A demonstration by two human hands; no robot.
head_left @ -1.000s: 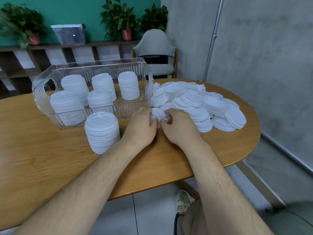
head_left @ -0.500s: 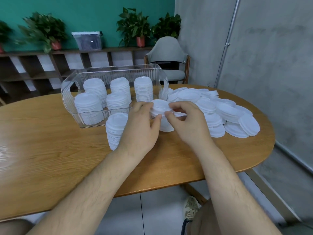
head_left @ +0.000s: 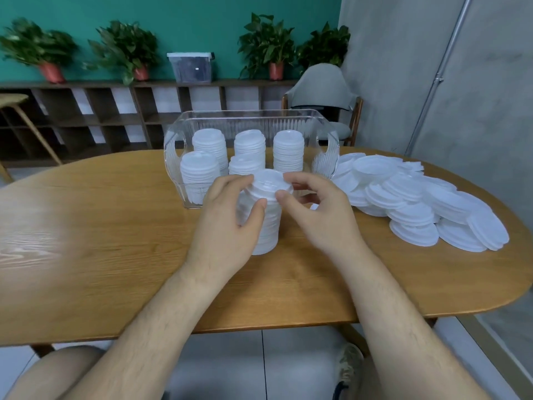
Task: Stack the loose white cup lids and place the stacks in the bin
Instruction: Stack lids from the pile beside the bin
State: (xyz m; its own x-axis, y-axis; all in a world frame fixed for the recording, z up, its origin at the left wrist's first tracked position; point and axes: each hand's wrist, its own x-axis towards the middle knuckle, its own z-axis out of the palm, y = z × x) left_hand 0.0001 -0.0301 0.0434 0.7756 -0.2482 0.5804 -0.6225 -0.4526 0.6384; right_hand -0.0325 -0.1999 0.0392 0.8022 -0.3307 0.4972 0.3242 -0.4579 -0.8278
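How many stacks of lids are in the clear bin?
5 in the bin: back-left stack, back-middle stack, back-right stack, front-left stack, front-middle stack. The left hand and right hand may hide another.

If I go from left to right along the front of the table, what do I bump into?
Left hand → stack of lids standing on the table → right hand → pile of loose lids.
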